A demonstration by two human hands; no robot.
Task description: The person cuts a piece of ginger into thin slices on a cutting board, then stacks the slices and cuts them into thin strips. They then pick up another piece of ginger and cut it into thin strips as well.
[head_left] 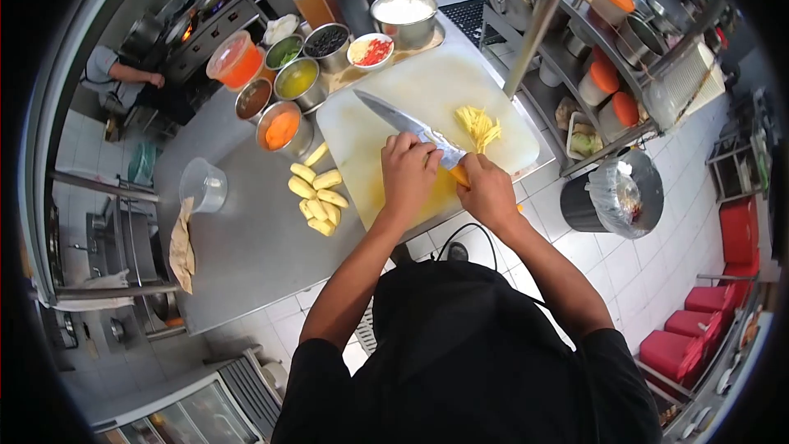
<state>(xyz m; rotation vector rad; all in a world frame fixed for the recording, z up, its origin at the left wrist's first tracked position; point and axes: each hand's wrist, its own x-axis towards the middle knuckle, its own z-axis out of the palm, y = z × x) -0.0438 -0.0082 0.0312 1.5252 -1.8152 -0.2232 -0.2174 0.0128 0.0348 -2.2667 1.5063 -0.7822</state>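
Long steel knife slants beside thin yellow strips, perhaps ginger.

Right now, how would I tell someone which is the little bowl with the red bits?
Find the white cutting board on the steel table. Past its far edge, among steel tubs, the bowl sits between a tub of dark contents and a big pot of white stuff. It alone is white and shallow, holding red and pale pieces.
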